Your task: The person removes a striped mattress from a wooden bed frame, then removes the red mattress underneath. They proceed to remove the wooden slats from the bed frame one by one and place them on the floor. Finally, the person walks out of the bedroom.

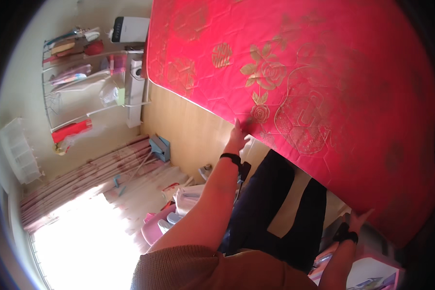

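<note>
A large red quilted mattress (270, 82), printed with gold flowers and round emblems and edged in pale piping, fills the upper right. My left hand (237, 138) is closed on its lower edge near the middle, with some fingers hidden in shadow. Farther right, my right hand (358, 221) grips the same edge near the lower corner, one digit stretched along the red face. Dark bands circle both wrists. The mattress slants down to the right, and its far side runs out of sight.
Dark trousered legs (263, 193) stand below the mattress on a wooden floor. To the left are a wire rack (48, 92) with bags, a patterned curtain (96, 171), a bright window (82, 241) and a pink tub (154, 229). A pink-edged white box (372, 270) sits lower right.
</note>
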`<state>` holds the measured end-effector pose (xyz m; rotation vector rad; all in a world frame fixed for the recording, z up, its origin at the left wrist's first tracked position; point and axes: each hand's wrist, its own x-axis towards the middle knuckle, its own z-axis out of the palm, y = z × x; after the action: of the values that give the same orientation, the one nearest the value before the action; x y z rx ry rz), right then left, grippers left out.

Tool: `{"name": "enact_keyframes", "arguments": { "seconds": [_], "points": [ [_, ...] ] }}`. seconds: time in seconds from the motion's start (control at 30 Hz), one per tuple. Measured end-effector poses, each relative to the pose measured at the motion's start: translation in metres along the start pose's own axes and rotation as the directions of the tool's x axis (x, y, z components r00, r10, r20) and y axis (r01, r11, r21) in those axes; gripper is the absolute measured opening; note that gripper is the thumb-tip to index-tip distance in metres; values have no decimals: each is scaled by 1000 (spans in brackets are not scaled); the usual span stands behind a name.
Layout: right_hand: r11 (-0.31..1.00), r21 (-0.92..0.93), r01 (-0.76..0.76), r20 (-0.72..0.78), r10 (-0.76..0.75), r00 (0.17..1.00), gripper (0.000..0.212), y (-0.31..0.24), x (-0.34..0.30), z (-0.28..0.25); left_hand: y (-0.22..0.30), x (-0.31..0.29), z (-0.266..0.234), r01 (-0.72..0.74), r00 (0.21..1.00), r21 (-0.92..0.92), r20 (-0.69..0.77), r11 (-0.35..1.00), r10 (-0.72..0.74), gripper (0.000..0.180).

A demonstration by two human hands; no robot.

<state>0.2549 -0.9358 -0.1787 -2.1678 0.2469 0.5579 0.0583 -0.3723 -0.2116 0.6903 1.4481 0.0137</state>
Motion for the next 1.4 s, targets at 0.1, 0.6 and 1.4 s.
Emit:
{"name": "enact_keyframes", "arguments": {
  "seconds": [0.1,0.6,1.4],
  "points": [
    [980,-148,134,-11,-137,990,75,36,8,-4,-4,36,-3,85,996,-443,30,892,-80,65],
    [872,432,-231,27,243,970,61,149,65,40,3,10,23,-203,978,-547,-154,812,141,82],
    [-199,912,-359,409,516,753,66,71,-140,254,26,67,-179,-188,980,-106,49,976,194,31]
  ]
}}
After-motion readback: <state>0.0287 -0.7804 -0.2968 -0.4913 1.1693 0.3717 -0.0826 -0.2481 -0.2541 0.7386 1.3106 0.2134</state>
